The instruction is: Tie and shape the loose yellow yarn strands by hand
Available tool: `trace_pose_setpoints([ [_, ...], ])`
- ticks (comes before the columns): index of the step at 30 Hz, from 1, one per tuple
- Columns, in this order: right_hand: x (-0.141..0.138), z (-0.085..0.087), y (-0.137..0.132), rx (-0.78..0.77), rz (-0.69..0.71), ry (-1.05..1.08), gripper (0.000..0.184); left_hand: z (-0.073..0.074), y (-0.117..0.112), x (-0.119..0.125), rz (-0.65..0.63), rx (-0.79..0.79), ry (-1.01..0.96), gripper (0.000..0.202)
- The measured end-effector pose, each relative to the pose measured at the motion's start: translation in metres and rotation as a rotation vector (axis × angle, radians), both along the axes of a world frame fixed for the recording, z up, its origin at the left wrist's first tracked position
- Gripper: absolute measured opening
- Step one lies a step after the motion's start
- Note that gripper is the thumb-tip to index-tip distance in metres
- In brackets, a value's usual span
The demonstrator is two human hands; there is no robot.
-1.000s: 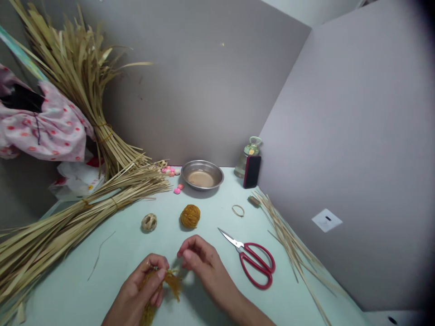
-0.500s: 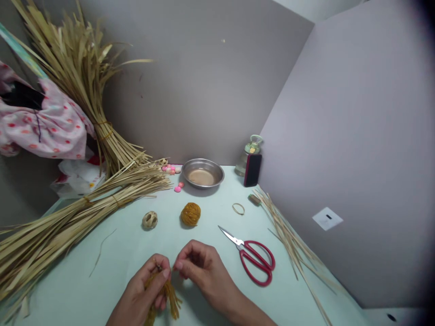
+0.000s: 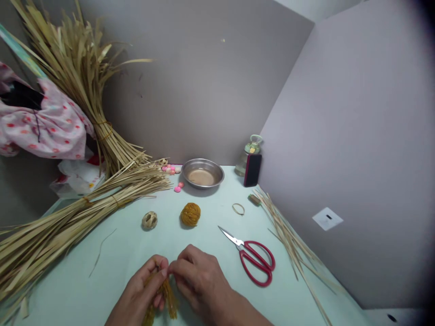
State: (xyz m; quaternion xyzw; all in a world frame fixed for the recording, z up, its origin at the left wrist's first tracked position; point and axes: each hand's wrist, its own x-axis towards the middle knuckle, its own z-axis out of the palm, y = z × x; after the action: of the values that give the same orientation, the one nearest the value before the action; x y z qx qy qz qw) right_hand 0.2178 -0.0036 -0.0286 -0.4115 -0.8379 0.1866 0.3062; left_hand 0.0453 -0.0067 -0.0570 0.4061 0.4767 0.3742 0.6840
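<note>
My left hand [image 3: 144, 290] is closed around a small bundle of mustard-yellow yarn strands [image 3: 166, 296] near the table's front edge. My right hand [image 3: 199, 280] is closed too, its fingertips pinching the top of the same bundle right against my left fingertips. A ball of the same yellow yarn [image 3: 190, 214] lies a little beyond my hands. A small woven straw ball [image 3: 149, 220] sits to its left. Red-handled scissors [image 3: 253, 256] lie shut on the table to the right of my right hand.
Big tied bundles of dried straw strips [image 3: 78, 213] cover the left side and lean on the wall. A steel bowl [image 3: 202, 173], pink beads [image 3: 171, 170], a bottle with a phone [image 3: 252, 170], a small ring [image 3: 238, 208] and thin loose strips [image 3: 288, 240] lie beyond and right.
My right hand has come down and left from an open pinch above the table until its fingertips meet my left fingers on the yarn bundle. The loose strands now hang straighter.
</note>
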Motion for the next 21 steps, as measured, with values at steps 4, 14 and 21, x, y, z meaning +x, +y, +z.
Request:
trace_pose_setpoints([
  [4,-0.001,-0.003,0.001,0.113,0.009,-0.14,0.016,-0.002,0.0,-0.002,0.028,-0.019,-0.016,0.032],
  [14,0.005,-0.006,0.012,0.06,-0.262,-0.392,0.014,0.008,0.002,0.001,0.044,0.012,0.056,0.036],
  [21,0.01,0.021,0.008,-0.65,-0.015,0.346,0.023,0.006,0.002,0.001,0.016,0.051,0.004,0.032],
])
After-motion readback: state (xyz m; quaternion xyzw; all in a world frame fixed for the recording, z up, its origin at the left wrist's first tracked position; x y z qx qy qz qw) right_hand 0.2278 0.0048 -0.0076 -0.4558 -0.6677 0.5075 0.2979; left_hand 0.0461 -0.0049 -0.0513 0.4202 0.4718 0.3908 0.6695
